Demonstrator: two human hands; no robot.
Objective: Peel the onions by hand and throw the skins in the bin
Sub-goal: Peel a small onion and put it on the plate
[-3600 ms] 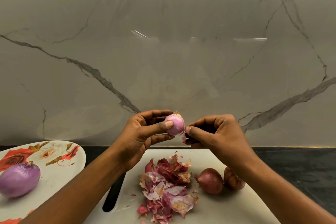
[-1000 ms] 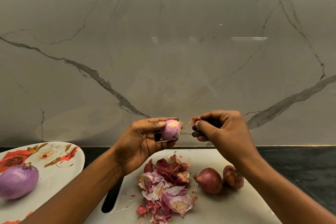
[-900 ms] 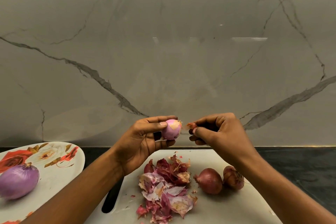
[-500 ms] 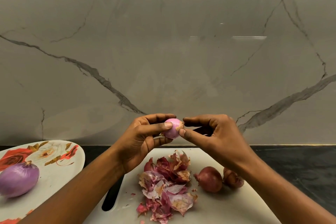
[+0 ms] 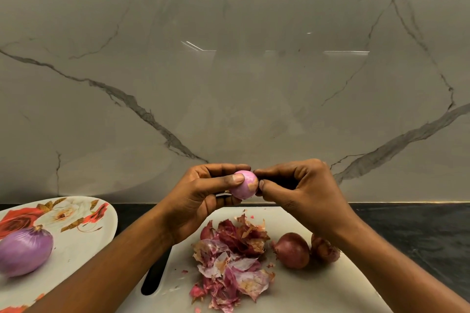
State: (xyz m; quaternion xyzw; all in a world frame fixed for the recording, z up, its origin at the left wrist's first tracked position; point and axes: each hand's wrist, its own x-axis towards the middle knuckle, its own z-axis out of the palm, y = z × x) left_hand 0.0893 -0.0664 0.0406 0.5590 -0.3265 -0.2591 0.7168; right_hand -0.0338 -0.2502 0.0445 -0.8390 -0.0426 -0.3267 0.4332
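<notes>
Left hand (image 5: 201, 198) at frame centre gripping small pink onion (image 5: 244, 184), right hand (image 5: 296, 187) pinching its right end, skins (image 5: 232, 259) on cutting board (image 5: 318, 287) below.

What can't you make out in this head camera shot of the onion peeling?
Head view, the only one:
- Bin: nowhere in frame.
- Small onion: its far side is covered by the left hand and right hand.
- Rear unpeeled onion: partly behind the right wrist.
- Peeled onion on the plate: cut by the left edge.
</notes>
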